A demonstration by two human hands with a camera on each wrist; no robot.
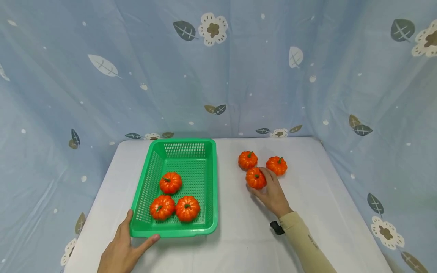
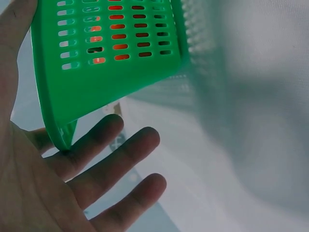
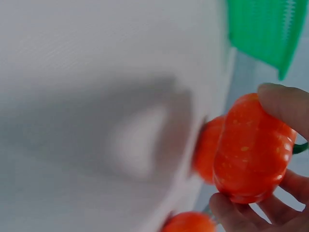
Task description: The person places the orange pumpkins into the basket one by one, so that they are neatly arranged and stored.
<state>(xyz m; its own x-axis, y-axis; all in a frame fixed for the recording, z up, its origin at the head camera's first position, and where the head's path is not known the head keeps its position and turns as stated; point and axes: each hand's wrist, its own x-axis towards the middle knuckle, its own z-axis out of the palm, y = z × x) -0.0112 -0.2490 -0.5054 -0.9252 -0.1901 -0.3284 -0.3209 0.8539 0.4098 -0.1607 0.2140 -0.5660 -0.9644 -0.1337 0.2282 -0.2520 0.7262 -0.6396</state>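
The right hand (image 1: 271, 191) pinches a small orange toy pumpkin (image 1: 255, 178) between thumb and curled fingers; it sits at the fingertips on the white table (image 1: 239, 242). Two more pumpkins lie just beyond the fingers, one (image 1: 247, 159) past the fingertips and the other (image 1: 277, 165) beside the knuckles, both close to the held one. The left hand (image 1: 123, 250) rests flat on the table with straight, spread fingers, its thumb along the near rim of the green perforated basket (image 1: 208, 182) and its fingers against the left corner. Three pumpkins already lie inside the basket.

The step in hand appears to be picking up a pumpkin. The next move likely calls for lifting it clear of its two neighbours without nudging them, while the left hand steadies the basket.

The right wrist view shows the grip closely: a fingertip (image 3: 285, 104) above the pumpkin, others beneath. The left wrist view shows the basket's corner meeting the palm, with orange visible through the slots. Only the head view shows the count.
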